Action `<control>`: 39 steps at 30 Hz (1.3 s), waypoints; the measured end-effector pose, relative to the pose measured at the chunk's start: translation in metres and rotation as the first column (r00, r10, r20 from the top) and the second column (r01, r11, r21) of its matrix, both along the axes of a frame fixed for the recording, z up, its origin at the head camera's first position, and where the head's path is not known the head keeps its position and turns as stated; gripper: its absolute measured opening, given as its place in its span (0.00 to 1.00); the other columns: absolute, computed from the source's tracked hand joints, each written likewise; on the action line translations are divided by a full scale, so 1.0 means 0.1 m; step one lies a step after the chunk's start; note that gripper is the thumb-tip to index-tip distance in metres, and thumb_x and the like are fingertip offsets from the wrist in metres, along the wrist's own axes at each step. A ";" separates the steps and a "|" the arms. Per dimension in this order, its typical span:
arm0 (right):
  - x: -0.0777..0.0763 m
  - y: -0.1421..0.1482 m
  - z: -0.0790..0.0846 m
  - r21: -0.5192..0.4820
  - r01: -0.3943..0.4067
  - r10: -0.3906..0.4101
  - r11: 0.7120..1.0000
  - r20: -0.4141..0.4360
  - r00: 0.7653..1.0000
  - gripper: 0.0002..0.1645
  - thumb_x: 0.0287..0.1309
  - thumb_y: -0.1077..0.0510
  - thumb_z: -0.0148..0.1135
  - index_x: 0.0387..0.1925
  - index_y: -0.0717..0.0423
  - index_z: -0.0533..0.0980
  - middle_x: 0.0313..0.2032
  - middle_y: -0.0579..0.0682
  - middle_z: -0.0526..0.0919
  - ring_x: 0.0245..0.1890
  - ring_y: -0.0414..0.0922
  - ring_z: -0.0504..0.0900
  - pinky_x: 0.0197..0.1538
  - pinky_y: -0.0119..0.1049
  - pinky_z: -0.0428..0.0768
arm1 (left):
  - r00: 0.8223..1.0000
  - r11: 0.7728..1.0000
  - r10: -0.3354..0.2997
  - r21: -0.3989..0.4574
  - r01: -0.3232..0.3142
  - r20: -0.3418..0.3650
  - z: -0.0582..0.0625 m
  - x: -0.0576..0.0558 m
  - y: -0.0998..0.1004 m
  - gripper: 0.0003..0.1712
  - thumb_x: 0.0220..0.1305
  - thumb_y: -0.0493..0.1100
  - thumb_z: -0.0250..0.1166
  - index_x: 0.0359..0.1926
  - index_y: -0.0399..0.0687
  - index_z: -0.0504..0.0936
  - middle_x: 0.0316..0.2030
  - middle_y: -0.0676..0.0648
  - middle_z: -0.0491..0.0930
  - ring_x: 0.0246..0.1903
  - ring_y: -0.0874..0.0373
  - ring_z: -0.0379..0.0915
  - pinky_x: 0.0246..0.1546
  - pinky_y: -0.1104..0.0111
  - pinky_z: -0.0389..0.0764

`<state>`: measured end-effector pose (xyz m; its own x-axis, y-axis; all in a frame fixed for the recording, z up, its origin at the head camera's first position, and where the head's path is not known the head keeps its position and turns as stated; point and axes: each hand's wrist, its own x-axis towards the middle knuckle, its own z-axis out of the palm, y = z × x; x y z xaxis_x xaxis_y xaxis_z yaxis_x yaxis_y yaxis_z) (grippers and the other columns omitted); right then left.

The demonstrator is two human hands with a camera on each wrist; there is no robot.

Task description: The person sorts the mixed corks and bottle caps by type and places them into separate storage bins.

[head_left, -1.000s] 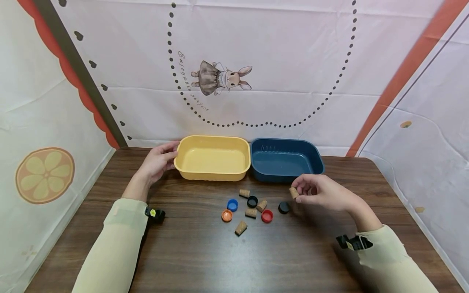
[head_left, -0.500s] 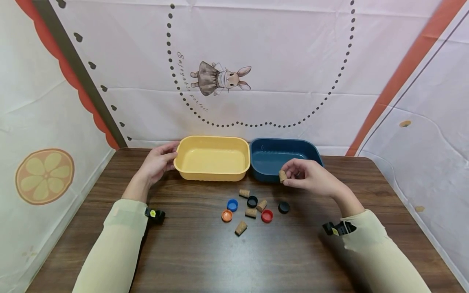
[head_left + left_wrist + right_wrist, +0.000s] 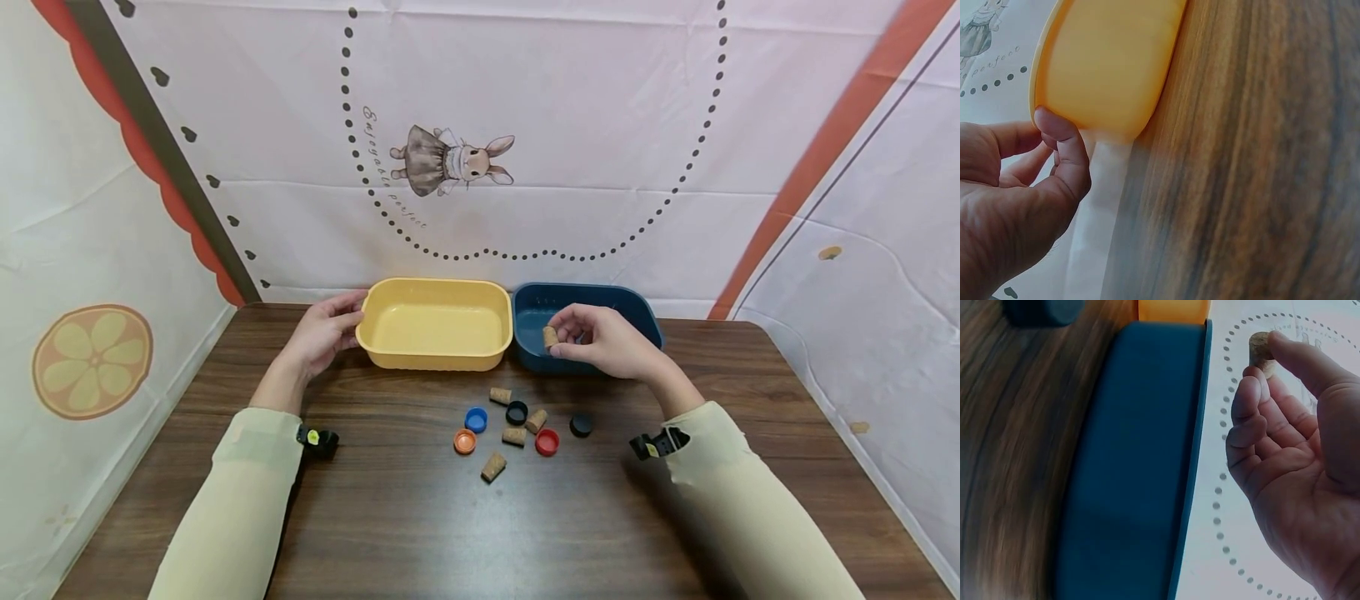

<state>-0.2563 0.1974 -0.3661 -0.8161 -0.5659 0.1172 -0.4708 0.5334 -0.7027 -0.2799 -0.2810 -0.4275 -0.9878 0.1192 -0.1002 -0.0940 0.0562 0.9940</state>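
The cork (image 3: 551, 337) is at the tips of the right fingers (image 3: 574, 315), which pinch it and have not let go. It seems to be up over the blue tub (image 3: 542, 360). It should be very light, firm with a little squish, and not slippery or easy to break. The best place to hold it is around its round side, with a soft squeeze. The blue tub, under the right fingers, looks stiff and light. To their left, beside it, is the yellow tub (image 3: 435, 363). The left fingers (image 3: 1017, 138) pinch its end, where the thin edge makes a good grip. Nearer than the right fingers, on the tabletop (image 3: 405, 525), lie four more corks (image 3: 513, 437) and five bottle caps (image 3: 581, 425). Those look hard and smooth, so they may slip more.
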 end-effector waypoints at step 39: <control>-0.55 -1.07 -0.16 0.020 -0.015 0.015 1.000 -0.018 1.000 0.16 0.67 0.55 0.74 0.53 0.55 0.82 0.40 0.47 0.87 0.36 0.45 0.83 0.41 0.42 0.81 | 1.000 1.000 0.007 0.031 -0.006 -0.009 0.04 0.07 0.03 0.31 0.83 0.34 0.54 0.81 0.37 0.62 0.61 0.34 0.68 0.45 0.56 0.78 0.39 0.72 0.85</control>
<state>-0.3114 0.0904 -0.3822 -0.8054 -0.5804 0.1202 -0.4912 0.5402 -0.6832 -0.2725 -0.2775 -0.4231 -0.9894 0.1157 -0.0879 -0.0855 0.0252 0.9960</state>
